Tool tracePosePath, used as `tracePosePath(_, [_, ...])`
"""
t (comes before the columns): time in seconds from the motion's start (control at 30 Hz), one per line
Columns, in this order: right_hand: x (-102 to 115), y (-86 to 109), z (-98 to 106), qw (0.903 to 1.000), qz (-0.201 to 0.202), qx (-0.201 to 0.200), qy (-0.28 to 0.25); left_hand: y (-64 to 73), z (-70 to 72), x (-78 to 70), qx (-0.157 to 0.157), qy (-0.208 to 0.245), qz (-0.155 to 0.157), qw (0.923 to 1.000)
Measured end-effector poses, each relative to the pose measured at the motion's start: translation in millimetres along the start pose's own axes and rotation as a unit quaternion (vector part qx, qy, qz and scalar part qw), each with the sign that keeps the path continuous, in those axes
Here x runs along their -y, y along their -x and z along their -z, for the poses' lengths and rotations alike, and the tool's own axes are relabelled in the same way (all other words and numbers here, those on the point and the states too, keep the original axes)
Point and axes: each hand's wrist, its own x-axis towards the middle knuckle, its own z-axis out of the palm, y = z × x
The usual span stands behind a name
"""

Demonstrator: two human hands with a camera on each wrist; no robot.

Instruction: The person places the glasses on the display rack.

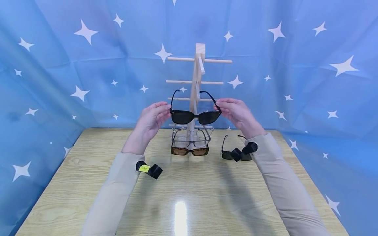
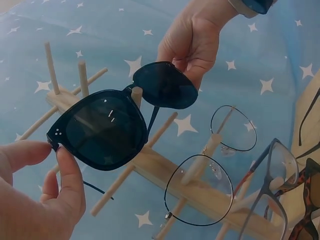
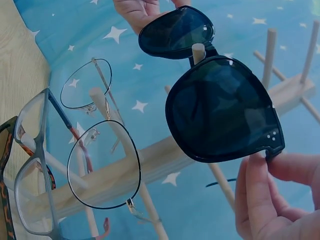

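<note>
Both hands hold a pair of black sunglasses [image 1: 182, 117] in front of a wooden eyewear stand [image 1: 193, 93]. My left hand [image 1: 151, 119] pinches the frame near the left hinge between thumb and fingers; my right hand [image 1: 236, 114] grips the opposite hinge. The temples are unfolded and point back toward the stand. In the left wrist view, a peg tip [image 2: 136, 95] shows right at the bridge of the sunglasses [image 2: 102, 132]; whether the bridge bears on it I cannot tell. Below hang thin wire-rimmed glasses [image 3: 104, 164], grey-framed glasses [image 1: 190, 144] and tortoiseshell sunglasses [image 1: 189, 151].
Another pair of dark sunglasses [image 1: 227, 155] lies on the wooden table [image 1: 97, 170] right of the stand, partly behind the right wrist camera [image 1: 242, 152]. Side rods [image 1: 218, 61] stick out from the stand's upper part. A blue star-patterned cloth [image 1: 124, 42] hangs behind.
</note>
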Motion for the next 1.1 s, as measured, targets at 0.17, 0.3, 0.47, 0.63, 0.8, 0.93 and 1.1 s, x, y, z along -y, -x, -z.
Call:
tracePosePath(0.17, [0.5,-3.1,-0.5,1.0,-0.004,0.006,-0.005,-2.4,-0.6,-0.6,-0.005,-0.005,-0.006,1.0])
tracePosePath(0.3, [1.5,-5.2,-0.5,0.9999,-0.008,0.009,-0.003,-3.8,0.0,-0.3,-0.009,-0.001,-0.004,0.9999])
tracePosePath(0.47, [1.8,-8.1,-1.0,0.9999,-0.008,0.008,-0.003,-5.6,1.3,0.7,-0.011,0.002,-0.006,0.9999])
tracePosePath(0.63, [0.4,-10.1,-1.2,0.9999,-0.013,0.006,-0.006,-7.0,2.5,1.6,-0.013,0.0,-0.005,0.9999])
tracePosePath(0.8, [-1.3,-10.6,-0.9,0.9999,-0.012,0.006,-0.003,-8.1,3.7,2.1,-0.012,-0.003,-0.001,0.9999])
tracePosePath(0.93, [-1.9,-10.6,-0.5,0.9999,-0.009,0.008,-0.003,-8.8,4.9,2.8,-0.009,-0.001,0.003,1.0])
tracePosePath(1.1, [-1.7,-10.3,-0.4,0.9998,-0.008,0.011,-0.013,-9.1,6.7,3.4,-0.008,-0.006,0.012,0.9999])
